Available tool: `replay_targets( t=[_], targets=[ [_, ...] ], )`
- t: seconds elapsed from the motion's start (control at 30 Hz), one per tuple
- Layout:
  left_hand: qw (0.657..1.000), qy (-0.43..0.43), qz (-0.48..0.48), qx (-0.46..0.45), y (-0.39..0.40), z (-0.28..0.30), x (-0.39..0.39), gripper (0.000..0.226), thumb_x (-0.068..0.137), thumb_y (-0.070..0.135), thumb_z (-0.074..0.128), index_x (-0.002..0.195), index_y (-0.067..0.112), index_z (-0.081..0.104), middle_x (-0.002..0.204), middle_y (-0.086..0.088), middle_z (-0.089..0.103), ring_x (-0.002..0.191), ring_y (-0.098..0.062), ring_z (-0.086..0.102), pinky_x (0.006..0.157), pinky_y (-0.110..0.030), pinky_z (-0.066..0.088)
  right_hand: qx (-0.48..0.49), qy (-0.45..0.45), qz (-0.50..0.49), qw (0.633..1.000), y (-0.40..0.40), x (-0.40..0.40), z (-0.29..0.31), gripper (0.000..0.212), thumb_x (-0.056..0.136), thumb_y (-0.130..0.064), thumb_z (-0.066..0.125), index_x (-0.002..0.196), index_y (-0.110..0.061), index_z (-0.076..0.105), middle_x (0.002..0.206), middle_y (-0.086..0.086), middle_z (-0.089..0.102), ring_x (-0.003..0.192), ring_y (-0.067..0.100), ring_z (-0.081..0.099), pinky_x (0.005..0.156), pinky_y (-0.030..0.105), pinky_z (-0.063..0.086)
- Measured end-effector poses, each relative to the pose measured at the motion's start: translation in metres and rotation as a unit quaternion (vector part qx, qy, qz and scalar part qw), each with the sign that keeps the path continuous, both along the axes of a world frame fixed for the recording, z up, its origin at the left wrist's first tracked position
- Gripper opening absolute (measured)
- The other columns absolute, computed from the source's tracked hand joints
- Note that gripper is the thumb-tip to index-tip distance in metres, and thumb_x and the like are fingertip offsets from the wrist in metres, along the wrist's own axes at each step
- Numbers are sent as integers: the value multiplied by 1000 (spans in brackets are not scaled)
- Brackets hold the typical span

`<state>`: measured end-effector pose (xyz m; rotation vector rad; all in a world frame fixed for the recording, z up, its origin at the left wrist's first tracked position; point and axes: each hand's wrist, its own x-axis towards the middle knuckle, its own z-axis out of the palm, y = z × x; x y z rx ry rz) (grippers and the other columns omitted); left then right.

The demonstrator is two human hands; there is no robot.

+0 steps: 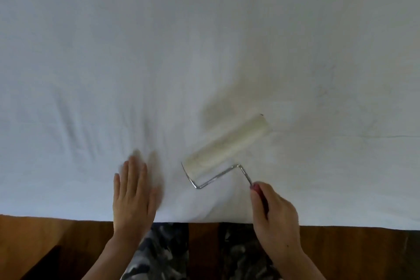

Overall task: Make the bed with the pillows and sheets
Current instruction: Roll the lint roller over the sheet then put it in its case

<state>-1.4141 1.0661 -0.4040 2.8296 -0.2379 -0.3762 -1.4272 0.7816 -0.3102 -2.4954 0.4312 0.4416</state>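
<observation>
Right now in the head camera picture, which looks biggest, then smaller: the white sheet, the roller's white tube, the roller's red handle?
1. White sheet, filling most of the view.
2. Roller's white tube.
3. Red handle, mostly hidden inside the right hand, so its full size is unclear.

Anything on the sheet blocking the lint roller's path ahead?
Nothing visible. The lint roller, held by the right hand, lies on bare white sheet; only soft wrinkles ahead. The left hand rests flat to its left, apart from it.

sheet point(159, 52) is plain white, no pattern. roller point(227, 143) is off-white with a silver wire frame point(218, 176) and a reddish handle point(258, 188). floor point(45, 238) is warm orange-brown wood, trousers point(163, 252) are grey-white camo.
</observation>
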Motion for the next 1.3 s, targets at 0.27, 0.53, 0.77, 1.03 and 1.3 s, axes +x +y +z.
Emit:
replay_targets(
  t=[0.27,0.53,0.77,1.03,1.3],
  targets=[
    [996,-76,15,-45,-98,2,106,53,104,30,27,150,4,24,157,-25,16,147,-36,11,121,-41,1,0,-29,-134,991,-42,160,-36,27,101,-30,38,94,-15,60,69,-1,57,66,23,57,59,30,39],
    [995,-78,7,-54,-167,-15,141,51,104,22,29,152,6,23,158,-23,18,148,-35,14,120,-42,5,7,15,-133,991,-60,94,-56,23,102,-31,38,97,-19,58,64,-4,55,57,18,56,57,31,45],
    [996,-23,-83,6,-168,-26,43,60,100,32,30,151,1,21,158,-25,14,148,-36,11,121,-47,5,-3,103,-116,988,-96,-97,-33,49,97,-50,31,98,-16,66,65,-23,49,46,-10,40,45,1,29],
    [944,-6,-331,2,-168,-30,-66,62,100,47,26,134,-4,39,161,-19,3,150,-30,4,121,-48,6,225,324,-161,905,-177,-205,-20,47,103,-21,38,78,-43,71,94,-6,63,96,8,62,96,18,44],
    [967,-75,-217,-110,-217,-6,10,41,100,28,35,130,1,43,143,-25,36,136,-41,32,120,-46,13,39,-2,-192,981,-174,-71,-16,37,99,-54,28,95,-29,56,59,-22,49,55,-2,56,48,3,36]
  ],
)
